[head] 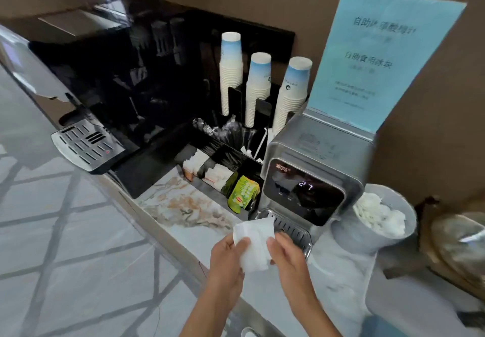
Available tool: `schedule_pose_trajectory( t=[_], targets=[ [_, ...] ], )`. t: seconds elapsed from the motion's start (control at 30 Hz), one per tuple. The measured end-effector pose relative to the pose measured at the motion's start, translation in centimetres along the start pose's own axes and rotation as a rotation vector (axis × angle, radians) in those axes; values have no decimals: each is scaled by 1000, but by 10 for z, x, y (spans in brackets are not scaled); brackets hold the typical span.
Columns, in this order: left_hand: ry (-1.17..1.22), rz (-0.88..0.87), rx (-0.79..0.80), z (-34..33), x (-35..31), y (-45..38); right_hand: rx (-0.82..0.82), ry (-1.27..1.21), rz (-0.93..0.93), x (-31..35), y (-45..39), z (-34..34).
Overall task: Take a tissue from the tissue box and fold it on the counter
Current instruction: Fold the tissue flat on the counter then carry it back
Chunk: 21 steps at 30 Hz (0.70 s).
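Note:
A white tissue [256, 244] is held between both hands just above the front of the marble counter [183, 205]. My left hand [227, 260] pinches its left edge with the thumb on top. My right hand [287, 254] grips its right edge. The tissue looks partly folded, with its far end raised toward the drip tray. A round grey tissue box [367, 234] with white tissue bunched in its top [378, 217] stands to the right of my hands.
A silver water dispenser [312, 168] with a drip tray [291, 229] stands right behind the tissue. A black organiser [223, 158] holds sachets, stirrers and a green packet [242, 192]. Three cup stacks [258, 87], a blue sign [378, 55] and a coffee machine [105, 79] stand further back.

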<state>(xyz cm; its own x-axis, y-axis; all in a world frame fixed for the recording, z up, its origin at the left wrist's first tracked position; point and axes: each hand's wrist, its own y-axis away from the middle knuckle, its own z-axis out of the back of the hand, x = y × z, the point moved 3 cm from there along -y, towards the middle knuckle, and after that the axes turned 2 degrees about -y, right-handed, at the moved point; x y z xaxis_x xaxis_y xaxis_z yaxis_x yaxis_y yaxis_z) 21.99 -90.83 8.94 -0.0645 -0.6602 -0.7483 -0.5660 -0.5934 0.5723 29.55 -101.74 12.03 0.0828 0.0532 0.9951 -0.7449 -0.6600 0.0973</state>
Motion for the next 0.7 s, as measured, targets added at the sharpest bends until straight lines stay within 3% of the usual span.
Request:
schedule_pose_trajectory(
  t=[0.3, 0.43, 0.7],
  targets=[
    [-180, 69, 263, -53, 26, 27, -178, 43, -37, -5, 56, 53],
    [-217, 98, 363, -78, 40, 43, -344, 100, -3, -9, 70, 76],
    [-256, 162, 500, -131, 76, 70, -449, 146, -17, -17, 87, 135]
  ],
)
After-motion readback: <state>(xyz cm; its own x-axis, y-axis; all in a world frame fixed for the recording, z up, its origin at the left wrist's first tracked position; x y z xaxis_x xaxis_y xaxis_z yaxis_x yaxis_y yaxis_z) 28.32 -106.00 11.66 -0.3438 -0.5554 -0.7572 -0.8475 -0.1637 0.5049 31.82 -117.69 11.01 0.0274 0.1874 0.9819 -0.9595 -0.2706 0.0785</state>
